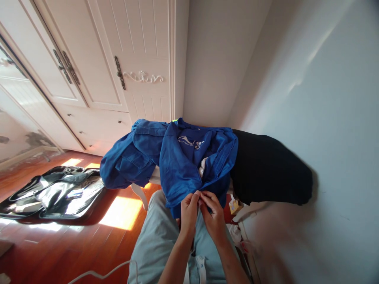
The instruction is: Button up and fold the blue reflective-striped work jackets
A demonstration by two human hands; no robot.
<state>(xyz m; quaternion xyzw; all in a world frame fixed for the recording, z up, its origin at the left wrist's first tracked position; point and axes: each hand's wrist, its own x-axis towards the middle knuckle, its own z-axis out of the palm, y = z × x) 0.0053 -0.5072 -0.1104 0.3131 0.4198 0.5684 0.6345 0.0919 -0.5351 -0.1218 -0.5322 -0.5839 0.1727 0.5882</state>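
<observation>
A blue zip jacket [180, 165] lies spread in front of me, its front partly parted over a blue inner layer with a white printed logo. At the jacket's lower hem, my left hand [189, 207] pinches one side of the front edge. Right beside it, my right hand [211, 209] pinches the other side, the fingertips of both hands nearly touching. The zipper ends between the fingers are too small to make out. A whitish bit of cloth [203, 167] shows inside the opening.
More blue clothing [130, 154] lies to the left and a black garment [269, 169] to the right. An open suitcase [68, 193] rests on the wooden floor at left. A white wardrobe [142, 39] stands behind, a wall [331, 130] at right. A white cable [103, 274] crosses the floor.
</observation>
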